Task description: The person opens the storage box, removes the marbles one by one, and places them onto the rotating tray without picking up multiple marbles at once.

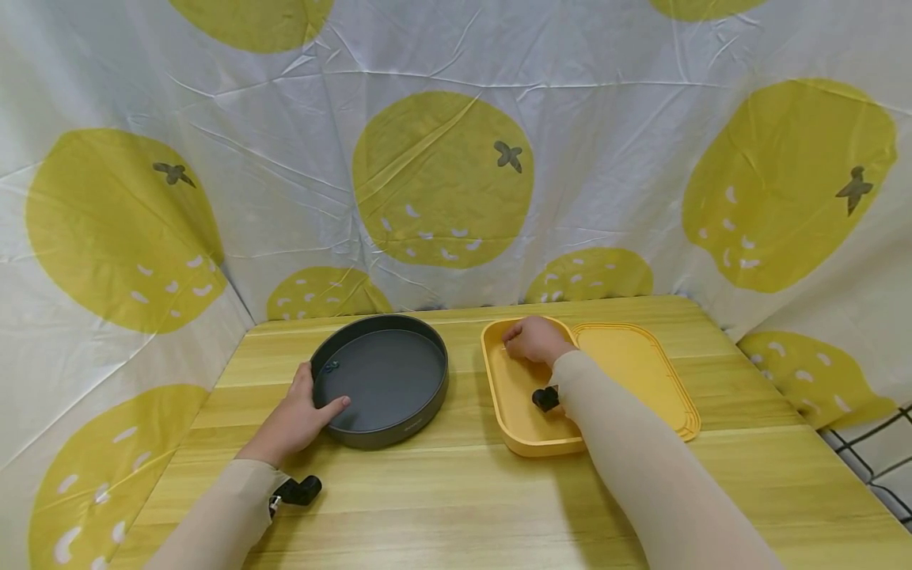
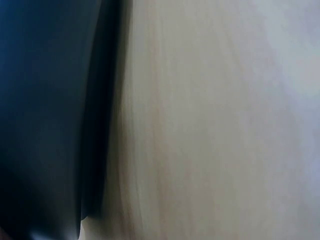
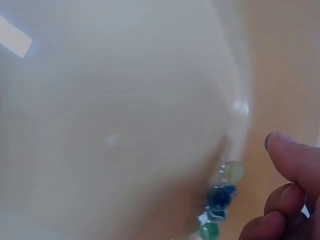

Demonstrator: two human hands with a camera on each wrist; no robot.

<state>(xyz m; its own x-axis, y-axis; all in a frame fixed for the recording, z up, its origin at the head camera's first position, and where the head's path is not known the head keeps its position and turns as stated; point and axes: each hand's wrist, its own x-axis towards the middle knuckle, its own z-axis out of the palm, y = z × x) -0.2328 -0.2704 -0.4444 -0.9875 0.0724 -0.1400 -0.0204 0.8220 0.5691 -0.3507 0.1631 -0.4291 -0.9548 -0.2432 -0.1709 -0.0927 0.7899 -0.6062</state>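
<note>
A round dark grey pan point(image 1: 388, 380) stands on the table, with a few small blue marbles point(image 1: 332, 366) inside near its left wall. My left hand point(image 1: 295, 419) holds the pan's left side, the thumb over the rim and the fingers along the outside. To the right is a yellow rectangular container point(image 1: 509, 388). My right hand point(image 1: 537, 340) reaches into its far end with curled fingers. In the right wrist view, a dark blue marble point(image 3: 267, 142) shows partly at the right hand's fingertips. Several glass marbles point(image 3: 218, 198) in blue, green and yellow lie along the container's wall beside it.
A flat yellow lid point(image 1: 634, 364) lies against the container's right side. Both vessels stand near the back of the wooden table point(image 1: 413, 507). Behind the table hangs a white curtain point(image 1: 606, 174) with yellow fruit prints. A black wire grid point(image 1: 872, 475) appears at the far right.
</note>
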